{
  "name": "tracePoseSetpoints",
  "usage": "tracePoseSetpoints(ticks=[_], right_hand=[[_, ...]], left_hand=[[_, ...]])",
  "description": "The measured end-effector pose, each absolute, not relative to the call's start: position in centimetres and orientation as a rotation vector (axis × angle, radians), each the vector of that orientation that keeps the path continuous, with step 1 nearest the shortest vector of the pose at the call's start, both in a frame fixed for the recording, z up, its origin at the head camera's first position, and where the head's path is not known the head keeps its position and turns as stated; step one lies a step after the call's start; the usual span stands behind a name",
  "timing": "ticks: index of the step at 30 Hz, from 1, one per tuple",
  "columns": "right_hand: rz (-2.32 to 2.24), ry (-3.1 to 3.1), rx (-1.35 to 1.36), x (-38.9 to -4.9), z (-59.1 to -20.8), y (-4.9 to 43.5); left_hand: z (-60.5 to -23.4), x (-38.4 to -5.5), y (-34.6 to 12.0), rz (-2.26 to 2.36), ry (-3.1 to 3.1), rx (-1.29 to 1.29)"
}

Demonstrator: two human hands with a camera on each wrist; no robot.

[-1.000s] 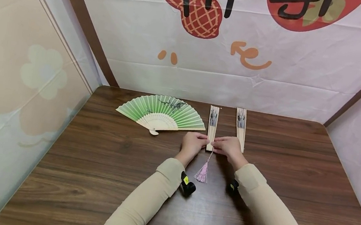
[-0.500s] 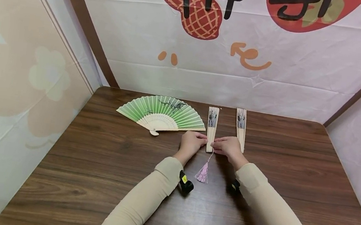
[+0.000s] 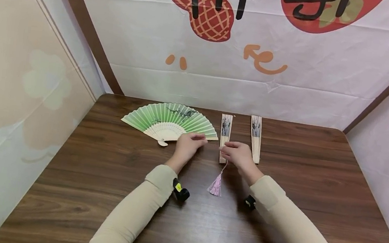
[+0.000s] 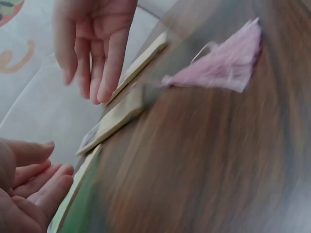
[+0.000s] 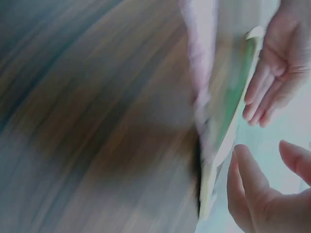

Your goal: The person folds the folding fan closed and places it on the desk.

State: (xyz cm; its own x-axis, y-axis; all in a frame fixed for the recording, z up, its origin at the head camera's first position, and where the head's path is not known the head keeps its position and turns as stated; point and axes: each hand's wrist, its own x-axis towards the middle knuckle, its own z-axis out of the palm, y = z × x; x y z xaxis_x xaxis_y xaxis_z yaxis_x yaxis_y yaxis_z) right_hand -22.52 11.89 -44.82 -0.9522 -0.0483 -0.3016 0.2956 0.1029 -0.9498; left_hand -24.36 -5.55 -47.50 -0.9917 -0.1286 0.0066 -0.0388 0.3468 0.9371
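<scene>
A folded fan (image 3: 226,127) with a grey printed band lies upright on the table, its pink tassel (image 3: 215,185) trailing toward me. Over its lower end hovers my right hand (image 3: 239,157), fingers loosely extended; the right wrist view shows this hand (image 5: 262,196) with thumb and fingers apart and nothing between them. My left hand (image 3: 187,147) is off to the left, overlapping the lower edge of the spread green fan (image 3: 147,119). In the left wrist view the left hand's fingers (image 4: 51,187) are relaxed and hold nothing. A second folded fan (image 3: 256,139) lies just to the right.
The dark wooden table (image 3: 98,190) ends at a printed white cloth backdrop (image 3: 198,89) right behind the fans. More printed cloth (image 3: 2,146) flanks the left side. Each wrist wears a black camera (image 3: 181,193).
Both hands have let go of the middle folded fan. My left hand has moved left toward the green fan, and the right hand has shifted slightly left over the folded fan's lower end.
</scene>
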Motion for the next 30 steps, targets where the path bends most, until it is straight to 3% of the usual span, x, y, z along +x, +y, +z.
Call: tracePoseSetpoints(ticks=[10,30], right_hand=[[-2.025,1.716,0.214,-22.4,-44.6,7.9],[-2.158,1.300,0.428,-24.3,-46.3,2.2]], left_hand=[[-46.5,-25.1,-11.8,-1.980,-2.252,0.206],[-46.9,-26.6,-24.8,-2.072,-1.874,0.534]])
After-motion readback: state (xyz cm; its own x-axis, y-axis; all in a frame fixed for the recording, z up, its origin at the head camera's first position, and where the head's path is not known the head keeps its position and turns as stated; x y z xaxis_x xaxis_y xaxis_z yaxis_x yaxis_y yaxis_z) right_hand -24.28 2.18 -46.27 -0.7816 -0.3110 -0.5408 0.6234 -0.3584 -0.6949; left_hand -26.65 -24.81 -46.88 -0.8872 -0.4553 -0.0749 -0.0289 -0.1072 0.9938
